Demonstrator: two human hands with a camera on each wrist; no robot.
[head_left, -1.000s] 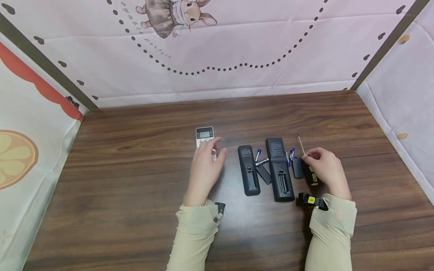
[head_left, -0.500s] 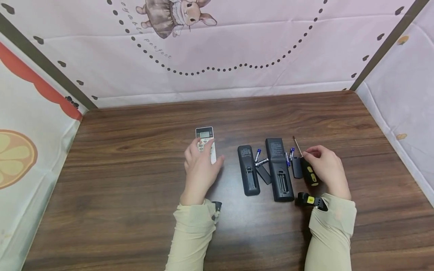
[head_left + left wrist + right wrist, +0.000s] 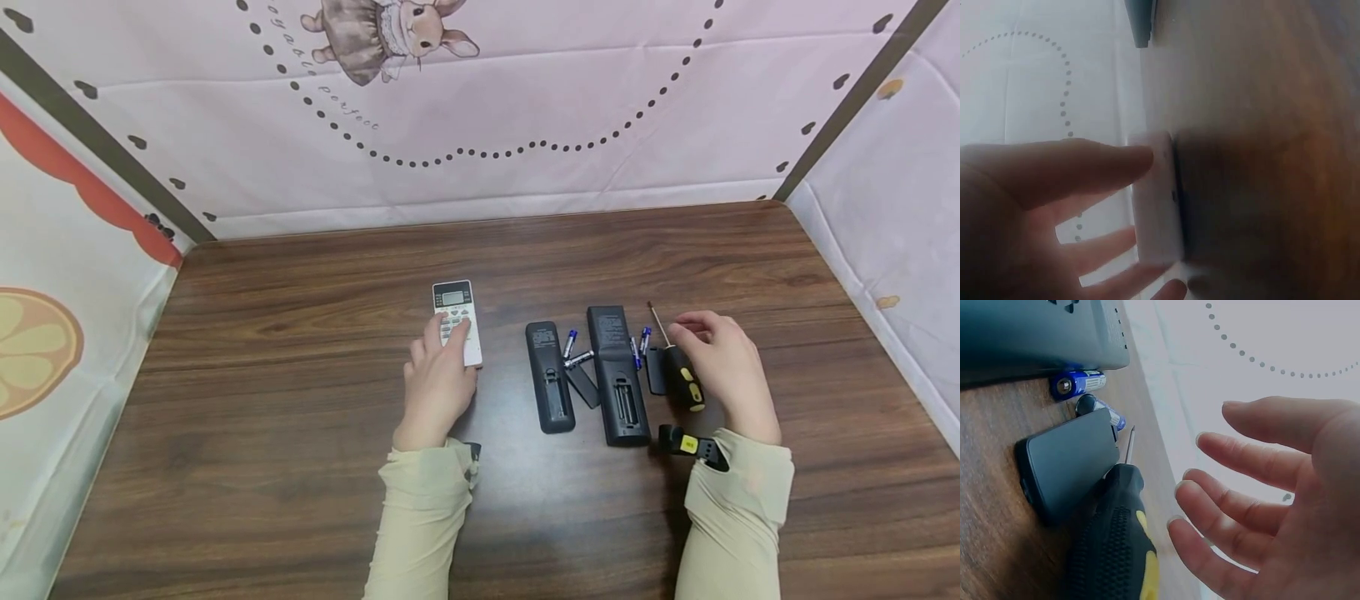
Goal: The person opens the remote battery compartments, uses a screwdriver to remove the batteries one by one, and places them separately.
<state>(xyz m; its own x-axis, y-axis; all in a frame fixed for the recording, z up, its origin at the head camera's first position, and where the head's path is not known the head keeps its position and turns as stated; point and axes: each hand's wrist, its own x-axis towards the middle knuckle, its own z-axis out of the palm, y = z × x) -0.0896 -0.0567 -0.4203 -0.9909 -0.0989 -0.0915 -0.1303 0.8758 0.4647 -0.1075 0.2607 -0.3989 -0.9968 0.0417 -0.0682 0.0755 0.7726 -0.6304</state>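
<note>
In the head view my left hand [image 3: 438, 387] lies over a white remote control [image 3: 455, 297] with a small display. The left wrist view shows the thumb against the side of this remote control [image 3: 1157, 206] and the other fingers past it, so the hand grips it. My right hand [image 3: 723, 367] hovers just right of a black and yellow screwdriver [image 3: 682, 379]. Its fingers [image 3: 1235, 506] are loosely bent and hold nothing in the right wrist view. A small black battery cover [image 3: 656, 372] lies left of the screwdriver handle.
Two black remote controls, a smaller one [image 3: 551, 375] and a larger one [image 3: 618, 375], lie back up with battery slots uncovered. Blue and silver batteries [image 3: 578, 359] and another black cover [image 3: 582, 386] lie between them. More batteries [image 3: 1079, 384] are right of the larger remote.
My left hand has come down onto the white remote control and now grips it. The right hand has let go of the screwdriver, which has turned slightly, its tip going left.
</note>
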